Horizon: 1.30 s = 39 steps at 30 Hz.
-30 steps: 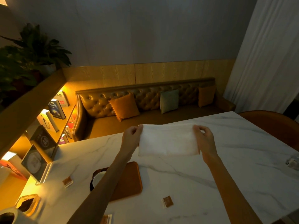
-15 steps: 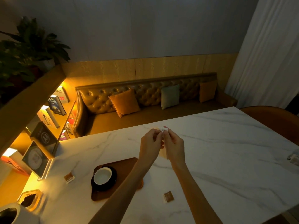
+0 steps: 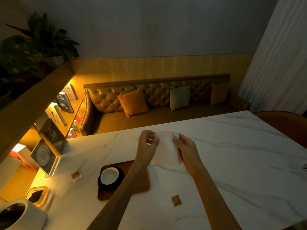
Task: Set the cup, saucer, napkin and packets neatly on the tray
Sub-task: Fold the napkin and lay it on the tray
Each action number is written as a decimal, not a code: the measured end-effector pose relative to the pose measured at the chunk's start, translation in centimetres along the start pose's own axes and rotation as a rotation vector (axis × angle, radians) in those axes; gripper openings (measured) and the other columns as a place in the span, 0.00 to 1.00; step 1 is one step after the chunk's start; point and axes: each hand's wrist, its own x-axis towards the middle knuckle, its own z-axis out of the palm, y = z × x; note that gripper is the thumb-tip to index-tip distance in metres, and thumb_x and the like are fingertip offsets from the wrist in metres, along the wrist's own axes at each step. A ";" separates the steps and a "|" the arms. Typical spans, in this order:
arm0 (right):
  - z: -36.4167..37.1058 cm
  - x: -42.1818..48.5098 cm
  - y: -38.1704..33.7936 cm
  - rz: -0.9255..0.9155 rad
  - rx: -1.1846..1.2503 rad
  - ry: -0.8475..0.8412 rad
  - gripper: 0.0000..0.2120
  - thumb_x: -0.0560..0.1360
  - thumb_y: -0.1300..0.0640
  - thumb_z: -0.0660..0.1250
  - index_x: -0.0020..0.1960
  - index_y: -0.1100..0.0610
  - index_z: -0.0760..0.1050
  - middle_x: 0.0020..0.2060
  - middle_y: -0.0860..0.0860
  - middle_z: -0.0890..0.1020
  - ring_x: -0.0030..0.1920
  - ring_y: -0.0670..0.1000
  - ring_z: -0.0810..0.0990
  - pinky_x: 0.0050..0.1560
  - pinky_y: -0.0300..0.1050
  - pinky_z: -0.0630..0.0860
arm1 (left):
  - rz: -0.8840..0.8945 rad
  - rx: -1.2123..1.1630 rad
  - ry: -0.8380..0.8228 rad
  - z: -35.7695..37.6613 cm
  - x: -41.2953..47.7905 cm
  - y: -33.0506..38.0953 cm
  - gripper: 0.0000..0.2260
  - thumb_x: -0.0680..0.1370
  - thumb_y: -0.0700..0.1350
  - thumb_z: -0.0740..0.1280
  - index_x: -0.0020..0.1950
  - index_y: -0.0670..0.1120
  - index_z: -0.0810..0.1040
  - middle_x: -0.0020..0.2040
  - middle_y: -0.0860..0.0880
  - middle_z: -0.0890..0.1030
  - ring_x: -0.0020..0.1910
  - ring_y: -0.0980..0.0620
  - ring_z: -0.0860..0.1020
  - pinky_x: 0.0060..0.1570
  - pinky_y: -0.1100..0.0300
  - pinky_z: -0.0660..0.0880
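Both my grips are pinched on the napkin [image 3: 166, 150]: the left hand [image 3: 147, 146] holds its left edge, the right hand [image 3: 186, 147] its upper right corner, fingers closed on the paper. It hangs folded between them, above the table [image 3: 232, 163], just past the tray [image 3: 141, 185]. I judge I'm mid-fold; next I should square the edges and lay it on the tray's bare part beside the cup [image 3: 109, 175] and saucer [image 3: 120, 180]. Two packets [image 3: 175, 200] [image 3: 76, 175] lie off-tray. Both forearms reach forward, wrists raised.
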 end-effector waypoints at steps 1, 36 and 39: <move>-0.4 0.1 -0.2 0.023 0.034 -0.030 0.14 0.79 0.53 0.63 0.64 0.52 0.75 0.55 0.54 0.82 0.54 0.57 0.82 0.51 0.54 0.83 | -0.127 -0.114 -0.032 -0.5 0.1 -0.2 0.17 0.79 0.47 0.68 0.65 0.48 0.69 0.59 0.51 0.73 0.59 0.49 0.74 0.52 0.61 0.74; -4.0 -0.8 0.6 0.124 -0.073 -0.023 0.22 0.73 0.63 0.71 0.66 0.54 0.74 0.57 0.52 0.83 0.53 0.51 0.84 0.51 0.45 0.83 | -0.258 -0.182 -0.296 -3.3 -1.0 -0.8 0.06 0.79 0.41 0.67 0.55 0.49 0.75 0.55 0.45 0.84 0.46 0.52 0.85 0.39 0.62 0.82; -2.1 -0.9 0.7 0.053 -0.158 0.107 0.21 0.73 0.63 0.70 0.66 0.56 0.74 0.56 0.52 0.82 0.51 0.50 0.83 0.47 0.42 0.82 | -0.226 -0.078 -0.227 -1.9 -1.7 0.2 0.12 0.82 0.40 0.61 0.65 0.47 0.72 0.62 0.43 0.80 0.54 0.48 0.82 0.50 0.52 0.83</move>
